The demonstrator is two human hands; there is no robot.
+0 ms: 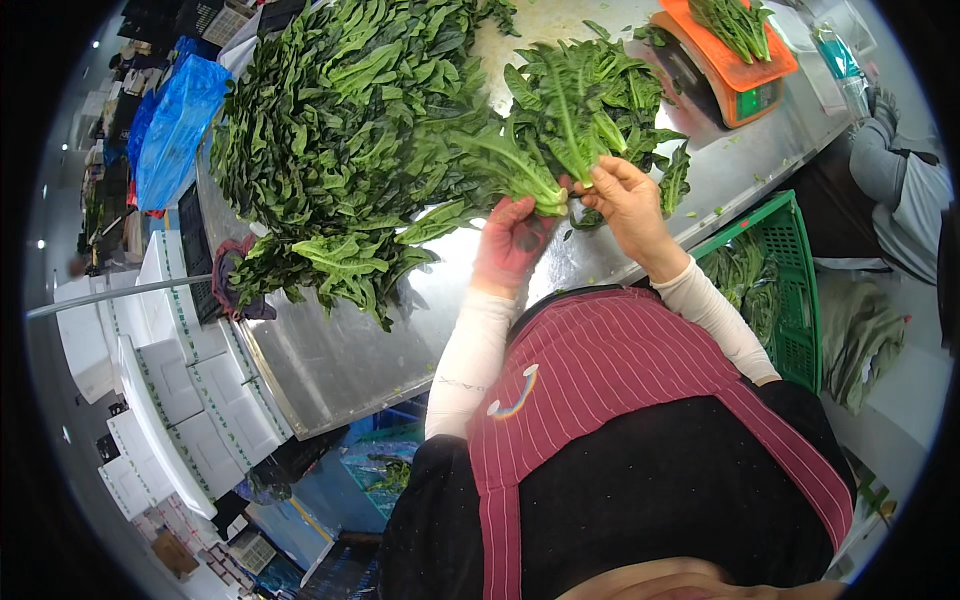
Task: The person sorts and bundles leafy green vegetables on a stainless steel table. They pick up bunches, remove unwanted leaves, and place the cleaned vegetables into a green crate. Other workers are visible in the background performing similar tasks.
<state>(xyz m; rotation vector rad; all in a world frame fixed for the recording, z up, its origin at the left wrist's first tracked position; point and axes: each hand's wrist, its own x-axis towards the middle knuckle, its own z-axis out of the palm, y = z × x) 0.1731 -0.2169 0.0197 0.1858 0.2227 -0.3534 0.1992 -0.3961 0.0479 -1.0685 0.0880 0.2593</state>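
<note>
My left hand (517,234), reddened or in a thin reddish glove, holds a bunch of leafy greens (511,166) by the cut stem ends. Close beside it, my right hand (626,206) pinches the base of another leafy stalk (566,124) between thumb and fingers. Under and behind that stalk lies a smaller pile of greens (634,94). A large heap of dark green leaves (330,142) covers the left part of the metal table (360,367). At the back right, an orange digital scale (720,67) carries a bundle of greens (731,30).
A green plastic crate (799,300) with bagged greens stands below the table's right edge. White foam boxes (202,397) are stacked at the left, near a purple cloth (240,281) on the table corner and blue plastic bags (176,131). At the far right is another person's gloved hand (885,112).
</note>
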